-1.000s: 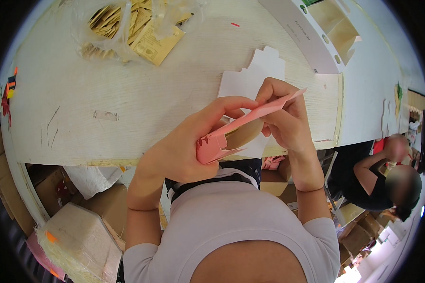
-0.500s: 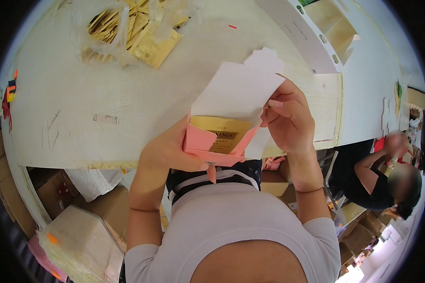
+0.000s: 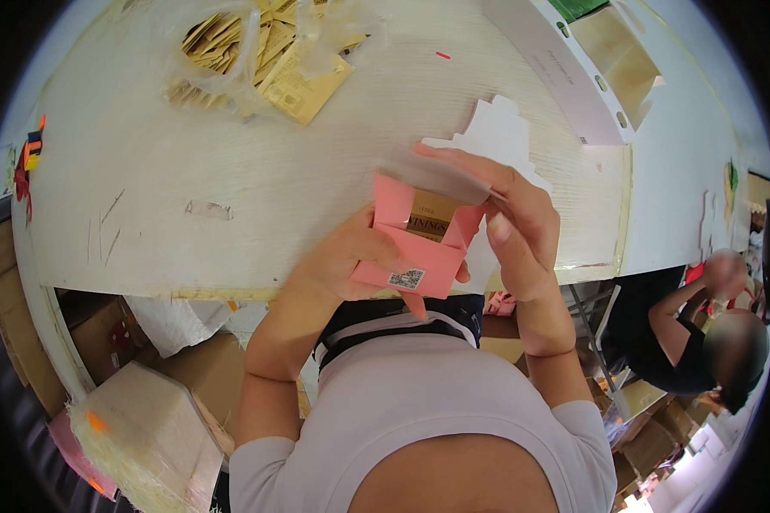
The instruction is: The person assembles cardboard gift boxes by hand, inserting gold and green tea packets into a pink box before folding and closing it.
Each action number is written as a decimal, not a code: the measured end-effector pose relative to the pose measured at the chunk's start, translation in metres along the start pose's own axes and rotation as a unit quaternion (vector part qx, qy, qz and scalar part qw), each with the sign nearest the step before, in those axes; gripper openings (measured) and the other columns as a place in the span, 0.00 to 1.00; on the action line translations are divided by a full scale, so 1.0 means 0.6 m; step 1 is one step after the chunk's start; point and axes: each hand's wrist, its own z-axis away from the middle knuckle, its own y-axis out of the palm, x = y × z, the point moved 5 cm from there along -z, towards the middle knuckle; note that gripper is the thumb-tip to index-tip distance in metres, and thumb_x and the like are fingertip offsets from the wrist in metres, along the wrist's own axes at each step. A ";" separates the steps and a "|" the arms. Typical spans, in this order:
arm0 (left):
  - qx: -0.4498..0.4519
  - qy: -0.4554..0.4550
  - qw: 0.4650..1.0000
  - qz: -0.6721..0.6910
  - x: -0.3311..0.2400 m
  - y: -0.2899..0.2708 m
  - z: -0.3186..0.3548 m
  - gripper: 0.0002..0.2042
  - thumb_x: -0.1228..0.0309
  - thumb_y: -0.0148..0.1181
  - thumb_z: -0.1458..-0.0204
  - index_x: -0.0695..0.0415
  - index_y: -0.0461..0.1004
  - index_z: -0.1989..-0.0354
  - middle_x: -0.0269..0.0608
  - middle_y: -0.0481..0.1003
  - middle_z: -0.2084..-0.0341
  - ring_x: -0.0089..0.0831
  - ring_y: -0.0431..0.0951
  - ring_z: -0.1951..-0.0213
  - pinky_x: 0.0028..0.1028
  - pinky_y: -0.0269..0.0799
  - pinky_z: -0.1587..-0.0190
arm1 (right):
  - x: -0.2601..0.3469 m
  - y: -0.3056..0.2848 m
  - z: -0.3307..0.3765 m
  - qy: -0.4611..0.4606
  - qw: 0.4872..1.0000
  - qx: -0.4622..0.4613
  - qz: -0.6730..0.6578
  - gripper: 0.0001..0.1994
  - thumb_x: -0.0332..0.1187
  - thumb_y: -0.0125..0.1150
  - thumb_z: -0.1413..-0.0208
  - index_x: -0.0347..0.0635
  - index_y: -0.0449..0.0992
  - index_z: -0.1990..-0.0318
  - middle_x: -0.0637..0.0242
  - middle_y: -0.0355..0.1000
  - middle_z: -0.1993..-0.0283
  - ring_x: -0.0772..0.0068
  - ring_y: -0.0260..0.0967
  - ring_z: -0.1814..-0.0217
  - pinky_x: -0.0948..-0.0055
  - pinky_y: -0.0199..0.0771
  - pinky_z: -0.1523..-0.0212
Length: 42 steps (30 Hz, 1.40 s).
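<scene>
Above the table's front edge, a small pink carton (image 3: 436, 267) with a white inside is tilted with its mouth up. My left hand (image 3: 346, 256) wraps its left side, thumb across the front, one fingertip showing below. Inside stands a yellow paper sachet (image 3: 430, 214), partly covered by the pink side flaps. My right hand (image 3: 526, 222) pinches the carton's lid at the upper right, fingers over its back and thumb by the side flap. Beyond that hand lies a white cut-out card (image 3: 500, 128) with a stepped edge, partly hidden.
A clear plastic bag (image 3: 222, 77) of yellow sachets lies at the far left of the white table (image 3: 257, 171). At far right stands a long white compartmented box (image 3: 565, 68). Cardboard boxes (image 3: 201, 368) sit below the table. Another person (image 3: 676, 333) is at right.
The lid has come down from upright, bent over toward the carton's mouth by my right hand. The carton has tilted so its front shows, and it has shifted slightly right.
</scene>
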 end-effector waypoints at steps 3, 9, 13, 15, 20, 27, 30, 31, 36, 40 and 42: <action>0.009 -0.011 0.997 0.080 0.007 -0.004 -0.001 0.34 0.75 0.55 0.64 0.62 0.52 0.43 0.52 0.66 0.55 0.48 0.73 0.57 0.35 0.79 0.76 | 0.006 0.003 -0.004 -0.094 0.989 0.036 0.108 0.17 0.34 0.48 0.48 0.30 0.69 0.54 0.52 0.70 0.53 0.60 0.70 0.53 0.63 0.65 0.49; -0.080 0.012 0.996 -0.035 -0.009 0.013 -0.004 0.34 0.75 0.58 0.60 0.55 0.51 0.41 0.45 0.65 0.53 0.39 0.73 0.56 0.32 0.79 0.74 | -0.015 -0.016 0.007 -0.152 0.987 -0.010 0.059 0.12 0.22 0.43 0.47 0.27 0.70 0.57 0.49 0.72 0.59 0.54 0.70 0.54 0.63 0.70 0.53; -0.148 0.074 0.979 -0.115 -0.022 0.035 0.004 0.33 0.74 0.60 0.58 0.51 0.53 0.42 0.39 0.65 0.54 0.30 0.72 0.57 0.28 0.78 0.72 | -0.018 -0.017 0.017 -0.179 0.981 -0.064 -0.023 0.09 0.22 0.44 0.47 0.28 0.70 0.61 0.45 0.71 0.61 0.51 0.70 0.56 0.61 0.70 0.53; -0.162 0.084 0.969 -0.167 -0.025 0.039 0.006 0.32 0.73 0.60 0.57 0.50 0.54 0.42 0.38 0.65 0.54 0.27 0.71 0.57 0.26 0.78 0.71 | -0.016 -0.013 0.020 -0.207 0.975 -0.078 -0.014 0.08 0.22 0.45 0.47 0.29 0.70 0.63 0.43 0.71 0.63 0.50 0.71 0.58 0.61 0.70 0.54; -0.172 0.070 0.939 -0.289 -0.024 0.046 0.008 0.28 0.75 0.57 0.55 0.50 0.56 0.43 0.39 0.67 0.56 0.27 0.70 0.57 0.25 0.74 0.65 | 0.003 -0.018 0.019 -0.235 0.966 -0.062 0.086 0.09 0.21 0.57 0.59 0.33 0.72 0.67 0.52 0.73 0.66 0.59 0.70 0.67 0.68 0.71 0.65; -0.120 0.169 0.880 -0.427 -0.022 0.047 0.005 0.24 0.77 0.57 0.53 0.57 0.58 0.46 0.39 0.66 0.56 0.23 0.67 0.55 0.23 0.65 0.53 | 0.033 -0.005 0.020 -0.255 0.937 -0.074 0.227 0.11 0.22 0.66 0.68 0.39 0.74 0.72 0.61 0.74 0.70 0.65 0.68 0.71 0.74 0.65 0.72; -0.111 0.138 0.888 -0.425 -0.017 0.044 0.005 0.24 0.77 0.57 0.53 0.58 0.58 0.46 0.39 0.67 0.57 0.25 0.67 0.55 0.24 0.65 0.53 | 0.039 -0.003 0.023 -0.248 0.921 -0.087 0.286 0.11 0.24 0.68 0.67 0.41 0.74 0.72 0.65 0.74 0.71 0.68 0.68 0.72 0.74 0.61 0.71; -0.113 0.123 0.890 -0.425 -0.016 0.044 0.005 0.24 0.77 0.57 0.54 0.58 0.59 0.46 0.40 0.67 0.57 0.25 0.68 0.55 0.25 0.64 0.52 | 0.040 -0.004 0.023 -0.229 0.923 -0.086 0.296 0.11 0.24 0.68 0.67 0.41 0.74 0.73 0.66 0.74 0.71 0.69 0.67 0.73 0.74 0.60 0.70; -0.103 0.110 0.871 -0.467 -0.014 0.043 0.004 0.25 0.76 0.56 0.56 0.58 0.59 0.46 0.42 0.68 0.56 0.31 0.69 0.55 0.27 0.64 0.52 | 0.054 -0.005 0.022 -0.162 0.923 -0.083 0.339 0.10 0.25 0.69 0.69 0.44 0.74 0.75 0.70 0.74 0.74 0.72 0.67 0.74 0.74 0.56 0.68; -0.067 0.098 0.878 -0.463 -0.016 0.044 0.000 0.27 0.76 0.55 0.59 0.58 0.59 0.45 0.45 0.68 0.57 0.37 0.69 0.55 0.30 0.63 0.52 | 0.047 -0.023 0.015 -0.057 0.965 -0.068 0.246 0.10 0.24 0.69 0.70 0.43 0.74 0.76 0.69 0.72 0.77 0.72 0.67 0.74 0.76 0.59 0.70; -0.037 0.100 0.883 -0.457 -0.016 0.043 -0.001 0.29 0.75 0.56 0.59 0.59 0.58 0.45 0.46 0.68 0.56 0.36 0.69 0.55 0.30 0.63 0.52 | 0.051 -0.025 0.008 0.028 0.976 -0.066 0.206 0.11 0.22 0.68 0.71 0.41 0.74 0.76 0.69 0.71 0.78 0.74 0.68 0.74 0.77 0.63 0.71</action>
